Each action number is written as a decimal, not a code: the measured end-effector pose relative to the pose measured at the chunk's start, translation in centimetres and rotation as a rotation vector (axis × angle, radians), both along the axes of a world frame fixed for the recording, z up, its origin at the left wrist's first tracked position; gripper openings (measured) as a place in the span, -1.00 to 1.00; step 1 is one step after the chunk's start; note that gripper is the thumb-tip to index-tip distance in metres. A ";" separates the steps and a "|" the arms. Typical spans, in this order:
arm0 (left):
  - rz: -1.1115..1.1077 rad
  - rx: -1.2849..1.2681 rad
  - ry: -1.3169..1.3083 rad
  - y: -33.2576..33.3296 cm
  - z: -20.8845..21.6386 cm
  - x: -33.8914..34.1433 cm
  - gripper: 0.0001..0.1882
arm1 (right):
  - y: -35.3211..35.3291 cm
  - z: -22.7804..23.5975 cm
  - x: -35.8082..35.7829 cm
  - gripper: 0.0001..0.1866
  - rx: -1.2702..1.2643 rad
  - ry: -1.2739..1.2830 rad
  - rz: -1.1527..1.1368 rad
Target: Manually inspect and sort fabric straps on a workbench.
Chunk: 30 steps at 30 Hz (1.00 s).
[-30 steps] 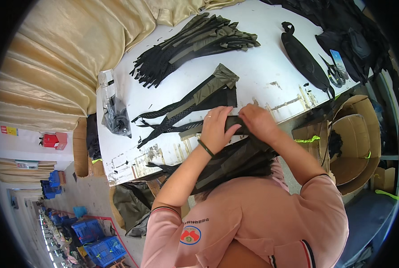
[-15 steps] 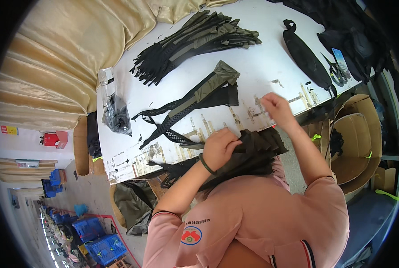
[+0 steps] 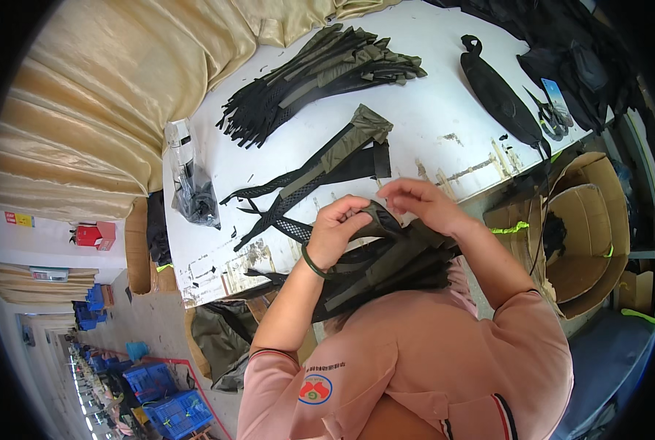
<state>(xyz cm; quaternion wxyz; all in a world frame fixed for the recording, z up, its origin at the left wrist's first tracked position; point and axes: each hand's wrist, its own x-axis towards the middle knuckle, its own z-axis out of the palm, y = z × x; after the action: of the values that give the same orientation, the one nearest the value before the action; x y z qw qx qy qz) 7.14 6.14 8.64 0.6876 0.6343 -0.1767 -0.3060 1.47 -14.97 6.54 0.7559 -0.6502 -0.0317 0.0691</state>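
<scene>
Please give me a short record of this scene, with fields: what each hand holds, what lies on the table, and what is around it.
Left hand: the left hand grips the top of a bundle of olive and black fabric strap pieces.
Right hand: the right hand pinches the same bundle at its upper end.
Table: white worktable bearing a fanned pile of black mesh and olive strips, a pair of laid-out strap pieces, a clear plastic bag and a long black pouch.
Surroundings: beige cloth on the left, open cardboard box on the right.
</scene>
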 end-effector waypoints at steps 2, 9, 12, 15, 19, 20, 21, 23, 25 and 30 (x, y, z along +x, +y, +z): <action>0.007 -0.101 -0.078 0.4 -0.5 0.6 -0.83 | 0.1 0.3 -0.5 -0.77 0.110 0.133 0.157; -0.008 -0.084 -0.319 0.2 0.2 0.8 -0.80 | 1.8 -0.2 -1.4 -0.84 0.632 0.158 0.336; 0.030 -0.117 -0.151 -0.1 0.5 0.7 -0.82 | 1.9 -0.1 -1.6 -0.86 0.624 0.236 0.189; -0.121 0.054 -0.152 0.2 1.4 0.8 -0.81 | 1.7 -0.9 -1.7 -0.90 0.031 0.130 -0.036; -0.066 0.204 -0.090 0.0 0.0 0.9 -0.80 | 0.8 -0.7 -1.1 -0.90 -0.385 -0.199 -0.366; -0.067 0.205 -0.089 0.1 -0.1 1.0 -0.80 | 0.2 -0.5 -0.6 -0.87 -0.319 -0.115 -0.486; -0.004 0.179 0.019 0.2 -0.5 1.1 -0.79 | -0.5 0.0 -0.4 -0.81 -0.159 -0.088 -0.483; 0.076 0.140 0.146 0.2 -0.8 1.1 -0.74 | -0.2 1.3 -0.9 -0.79 -0.260 -0.113 -0.365; 0.061 0.157 0.142 0.3 -1.4 1.1 -0.73 | 1.5 1.6 -1.4 -0.76 -0.288 -0.134 -0.133; 0.089 0.166 0.131 -0.1 -1.4 0.8 -0.67 | 0.6 0.0 -0.2 -0.81 -0.333 -0.071 -0.266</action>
<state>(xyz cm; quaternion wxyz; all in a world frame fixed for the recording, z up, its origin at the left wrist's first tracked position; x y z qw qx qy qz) 7.97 6.00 7.22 0.6558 0.6749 -0.0772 -0.3294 1.30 -14.41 6.58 0.6391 -0.7665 0.0399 -0.0499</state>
